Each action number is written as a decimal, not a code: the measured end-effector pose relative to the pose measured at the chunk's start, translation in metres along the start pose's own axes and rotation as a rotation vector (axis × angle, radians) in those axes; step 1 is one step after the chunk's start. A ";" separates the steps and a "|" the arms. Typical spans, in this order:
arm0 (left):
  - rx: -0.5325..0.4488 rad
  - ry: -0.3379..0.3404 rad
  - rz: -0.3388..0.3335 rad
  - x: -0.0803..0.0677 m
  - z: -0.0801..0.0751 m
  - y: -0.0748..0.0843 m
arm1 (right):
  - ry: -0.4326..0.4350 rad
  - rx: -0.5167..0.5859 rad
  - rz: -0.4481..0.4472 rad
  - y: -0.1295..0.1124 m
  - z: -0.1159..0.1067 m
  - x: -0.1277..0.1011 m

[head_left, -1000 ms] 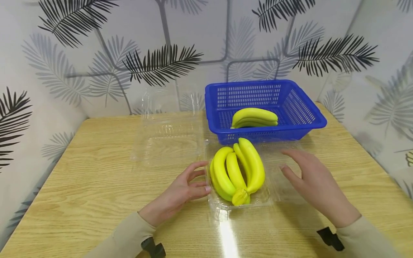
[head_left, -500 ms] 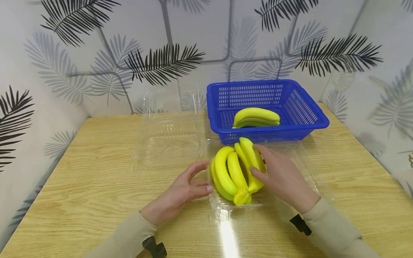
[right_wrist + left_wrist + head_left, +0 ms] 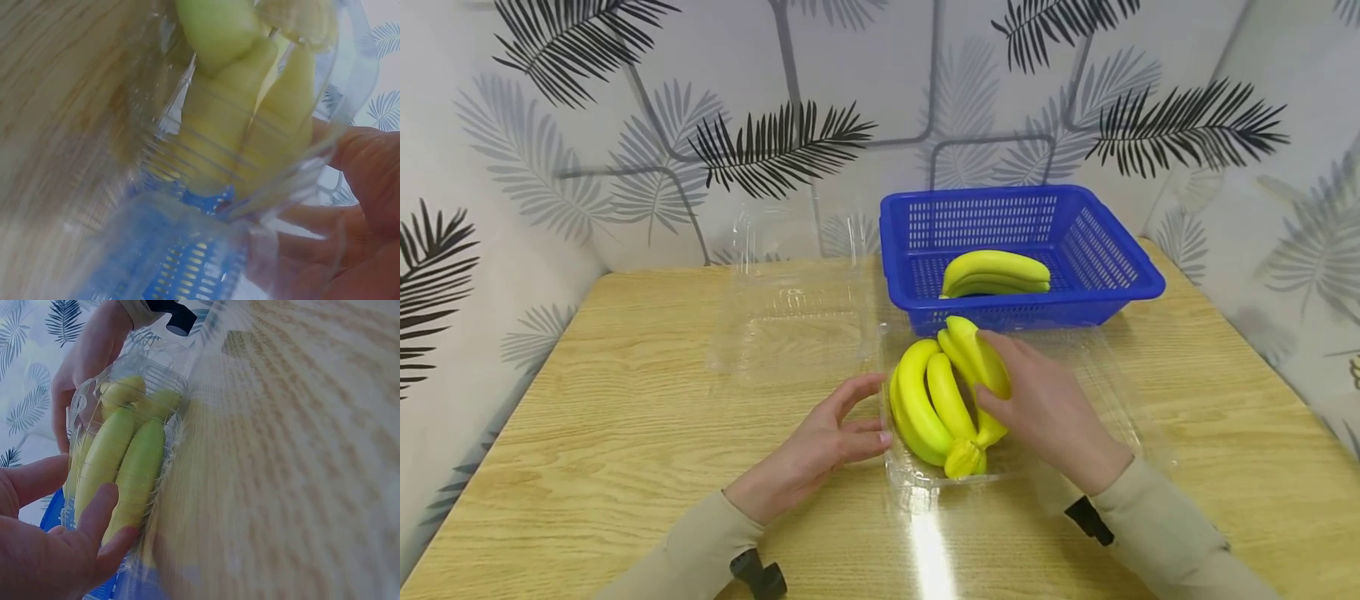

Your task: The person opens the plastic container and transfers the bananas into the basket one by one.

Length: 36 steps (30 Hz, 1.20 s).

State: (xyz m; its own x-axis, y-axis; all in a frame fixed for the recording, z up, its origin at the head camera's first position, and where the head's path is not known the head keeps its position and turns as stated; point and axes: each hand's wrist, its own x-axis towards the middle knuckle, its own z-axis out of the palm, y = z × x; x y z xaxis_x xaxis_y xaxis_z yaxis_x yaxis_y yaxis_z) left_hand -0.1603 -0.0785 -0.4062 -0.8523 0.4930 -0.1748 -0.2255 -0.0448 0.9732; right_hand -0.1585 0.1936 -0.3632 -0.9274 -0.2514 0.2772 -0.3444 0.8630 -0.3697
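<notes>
A bunch of yellow bananas (image 3: 917, 408) lies in a clear plastic clamshell box (image 3: 925, 482), its stem end toward the person. My left hand (image 3: 827, 442) rests with extended fingers along the box's left wall; the left wrist view shows those fingertips right at the plastic, the bananas (image 3: 125, 462) behind it. From the right, my right hand (image 3: 1045, 408) presses on the rightmost bananas, thumb and index finger over their upper side. Its other fingers are hidden in the head view. The box's lid (image 3: 1112, 392) lies folded out to the right, partly under the right arm.
A blue plastic basket (image 3: 1120, 293) stands behind the box, holding another bunch of bananas (image 3: 996, 268). To the left, a second clear clamshell box (image 3: 801, 342) stands with its lid up near the patterned wall (image 3: 880, 75). Light glares off the wooden table (image 3: 647, 400) in front.
My right hand has come in from the right onto the bananas and moved slightly left, tilting the rightmost bananas left. The left hand has stayed at the box's side.
</notes>
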 end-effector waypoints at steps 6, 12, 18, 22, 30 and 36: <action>0.003 -0.002 -0.006 0.000 0.000 0.000 | 0.014 0.011 -0.003 -0.002 0.001 0.001; 0.001 0.001 -0.008 0.000 0.000 0.000 | 0.014 0.033 0.008 -0.002 0.001 0.002; 0.003 -0.001 -0.004 0.000 0.000 0.000 | 0.000 0.051 0.018 -0.002 -0.003 0.003; 0.000 -0.003 0.000 0.000 0.001 0.000 | -0.012 0.062 0.021 -0.002 -0.006 0.004; -0.002 -0.017 0.006 0.000 0.001 -0.001 | 0.005 0.102 -0.034 -0.003 -0.017 0.003; -0.010 -0.020 0.009 0.000 0.001 -0.002 | 0.041 0.161 -0.102 -0.003 -0.030 0.006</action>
State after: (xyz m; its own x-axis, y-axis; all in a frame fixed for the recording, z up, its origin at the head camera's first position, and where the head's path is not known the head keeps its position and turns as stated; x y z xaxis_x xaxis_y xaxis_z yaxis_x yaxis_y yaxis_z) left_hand -0.1592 -0.0779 -0.4076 -0.8448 0.5095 -0.1634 -0.2228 -0.0574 0.9732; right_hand -0.1584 0.2030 -0.3340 -0.8808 -0.3128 0.3554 -0.4582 0.7521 -0.4736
